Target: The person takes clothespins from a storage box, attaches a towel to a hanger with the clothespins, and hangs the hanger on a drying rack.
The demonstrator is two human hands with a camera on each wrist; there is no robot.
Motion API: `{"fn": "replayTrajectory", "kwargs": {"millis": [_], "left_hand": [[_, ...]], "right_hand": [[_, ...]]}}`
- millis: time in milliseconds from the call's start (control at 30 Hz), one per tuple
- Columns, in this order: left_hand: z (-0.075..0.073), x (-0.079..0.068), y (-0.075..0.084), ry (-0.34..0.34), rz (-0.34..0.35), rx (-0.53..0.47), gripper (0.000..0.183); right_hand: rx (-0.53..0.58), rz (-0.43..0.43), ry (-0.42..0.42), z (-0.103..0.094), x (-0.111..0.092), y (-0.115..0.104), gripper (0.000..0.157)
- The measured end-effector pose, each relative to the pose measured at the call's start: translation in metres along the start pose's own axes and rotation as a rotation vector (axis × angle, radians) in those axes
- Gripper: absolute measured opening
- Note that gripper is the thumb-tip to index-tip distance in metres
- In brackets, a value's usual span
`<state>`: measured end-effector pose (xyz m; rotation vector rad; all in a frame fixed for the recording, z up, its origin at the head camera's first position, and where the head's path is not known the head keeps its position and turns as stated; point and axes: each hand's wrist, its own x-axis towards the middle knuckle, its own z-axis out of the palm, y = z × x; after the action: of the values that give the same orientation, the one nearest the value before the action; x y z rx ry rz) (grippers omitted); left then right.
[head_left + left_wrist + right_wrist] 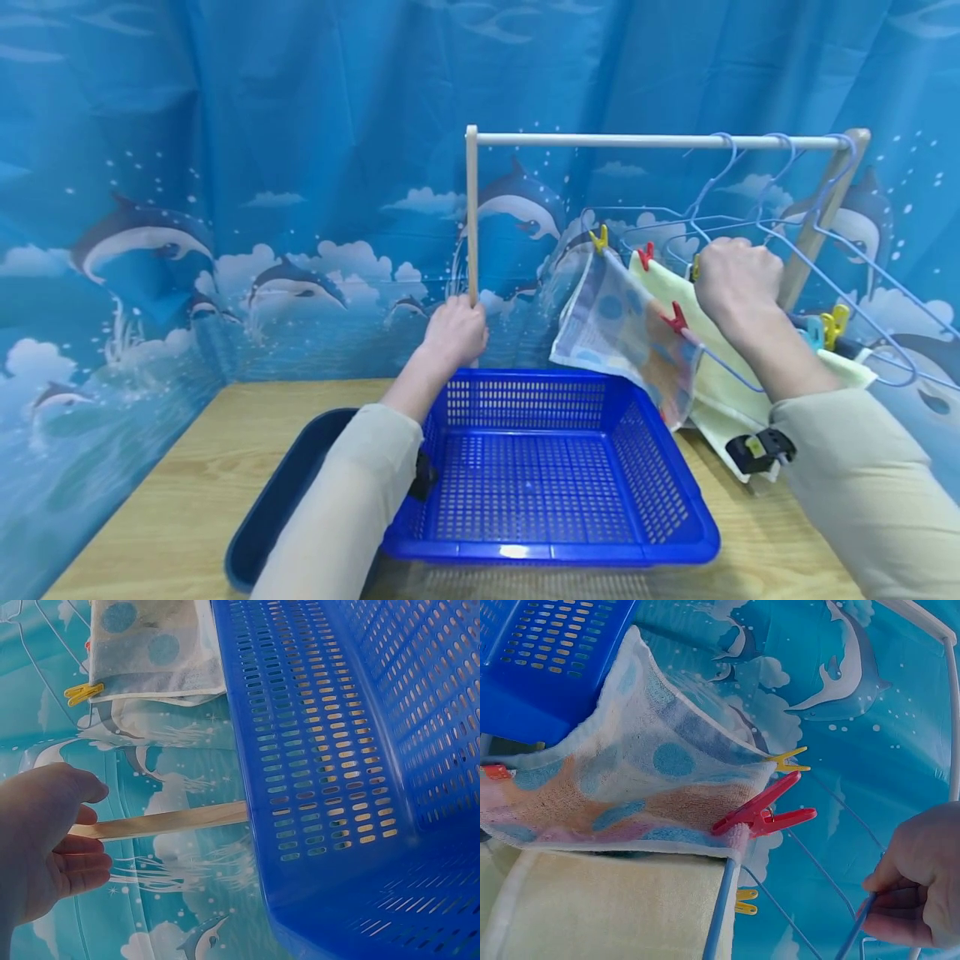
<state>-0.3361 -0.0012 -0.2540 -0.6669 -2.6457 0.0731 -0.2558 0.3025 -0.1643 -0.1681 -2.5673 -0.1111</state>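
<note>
My left hand grips the left wooden post of a small drying rack, its fingers curled round it in the left wrist view. On the right, my right hand pinches a blue wire hanger. From that hanger hangs a spotted towel, held by a yellow clothespin and a red clothespin. The hanger's hook is over the rack's white rod. Behind the spotted towel hangs a pale yellow cloth, with another red clothespin at its top.
A blue perforated basket stands below the rack on the wooden table. To its left lies a dark teal tub, partly behind my left sleeve. More hangers with yellow clothespins crowd the right side. A dolphin-print curtain hangs behind.
</note>
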Motion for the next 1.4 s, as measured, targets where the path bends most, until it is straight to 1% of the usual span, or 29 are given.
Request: {"fn": "replayTrajectory", "kwargs": {"millis": [400, 633, 967, 1167, 1267, 1400], "left_hand": [[0.001, 0.0, -0.001, 0.006, -0.006, -0.014, 0.034], [0.001, 0.001, -0.001, 0.006, -0.011, -0.022, 0.034], [0.001, 0.001, -0.001, -0.007, -0.006, -0.025, 0.034], [0.001, 0.001, -0.002, 0.005, -0.008, -0.028, 0.033], [0.001, 0.001, -0.001, -0.003, -0.008, -0.024, 0.034], [0.001, 0.002, -0.001, -0.014, -0.009, -0.025, 0.035]], "right_hand": [[-0.012, 0.008, 0.026, 0.004, 0.001, -0.003, 0.023], [0.009, 0.019, 0.03, 0.006, 0.004, -0.004, 0.023], [0.008, 0.029, 0.012, 0.009, 0.006, -0.005, 0.024], [0.005, 0.017, 0.01, 0.004, 0.005, 0.0, 0.022], [0.009, 0.006, -0.005, 0.0, 0.004, 0.003, 0.021], [0.016, -0.006, -0.029, -0.008, 0.002, 0.004, 0.026]]}}
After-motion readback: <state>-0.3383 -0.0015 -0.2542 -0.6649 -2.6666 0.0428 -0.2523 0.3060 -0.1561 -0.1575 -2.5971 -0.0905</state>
